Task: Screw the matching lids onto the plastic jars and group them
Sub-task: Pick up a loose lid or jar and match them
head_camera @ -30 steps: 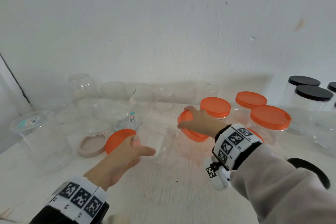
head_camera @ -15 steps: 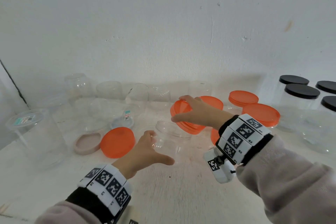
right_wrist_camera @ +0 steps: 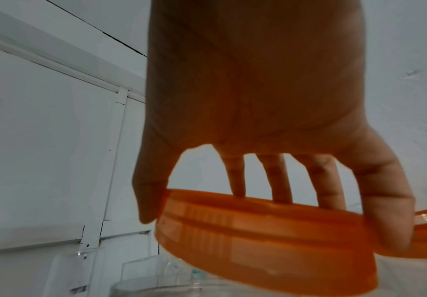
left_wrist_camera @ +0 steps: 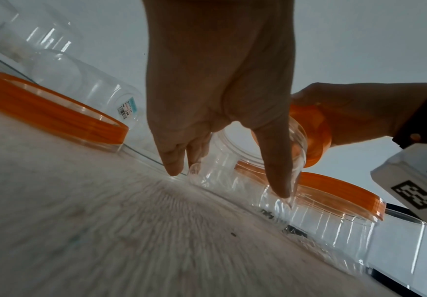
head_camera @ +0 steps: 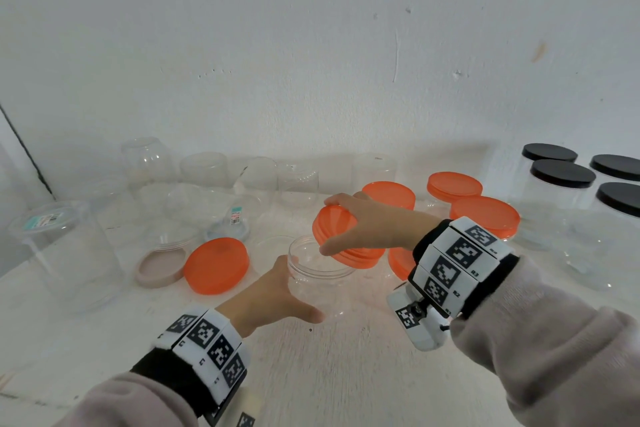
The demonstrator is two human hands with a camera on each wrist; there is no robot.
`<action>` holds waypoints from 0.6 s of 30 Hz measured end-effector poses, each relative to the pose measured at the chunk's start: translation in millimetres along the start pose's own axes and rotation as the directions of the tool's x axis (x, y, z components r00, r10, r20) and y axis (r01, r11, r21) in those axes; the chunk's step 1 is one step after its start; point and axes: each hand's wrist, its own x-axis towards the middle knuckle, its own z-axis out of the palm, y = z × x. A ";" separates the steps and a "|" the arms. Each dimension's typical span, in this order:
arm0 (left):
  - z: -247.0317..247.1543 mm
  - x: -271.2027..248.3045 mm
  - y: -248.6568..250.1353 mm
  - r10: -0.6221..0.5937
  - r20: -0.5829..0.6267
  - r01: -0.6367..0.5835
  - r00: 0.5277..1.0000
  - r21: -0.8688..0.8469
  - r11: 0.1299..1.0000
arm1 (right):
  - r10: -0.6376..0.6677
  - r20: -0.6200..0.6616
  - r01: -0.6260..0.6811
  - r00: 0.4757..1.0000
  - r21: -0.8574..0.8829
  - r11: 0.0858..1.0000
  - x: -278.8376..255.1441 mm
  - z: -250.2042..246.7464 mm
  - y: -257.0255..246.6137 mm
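An open clear jar [head_camera: 320,265] stands upright on the bench [head_camera: 329,374], left hand [head_camera: 273,295] curled around its wall; the orange lid [head_camera: 337,236], clamped in the right hand [head_camera: 372,224] fingers, tilts just above its right rim.

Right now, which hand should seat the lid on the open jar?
Right. The right hand already grips the orange lid, tilted just above the clear jar's open mouth. The left hand holds that jar at its side, so it is better left steadying it.
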 end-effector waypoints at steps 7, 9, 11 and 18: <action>2.2 -5.0 6.8 0.097 0.051 -0.094 0.994 -0.059 0.994 | -0.073 0.111 0.085 0.991 -0.108 0.990 -6.2 -1.1 -9.8; 3.4 -5.6 8.2 0.098 0.042 -0.094 0.994 -0.090 0.991 | -0.080 0.128 0.098 0.989 -0.138 0.986 -4.8 -0.8 -12.6; 5.2 -4.9 8.6 0.128 0.048 -0.122 0.991 -0.109 0.987 | -0.078 0.153 0.104 0.985 -0.170 0.980 -3.1 -0.4 -15.4; 9.1 -0.8 8.0 0.104 0.043 -0.097 0.994 -0.138 0.986 | -0.062 0.259 0.136 0.964 -0.280 0.950 4.5 2.7 -23.4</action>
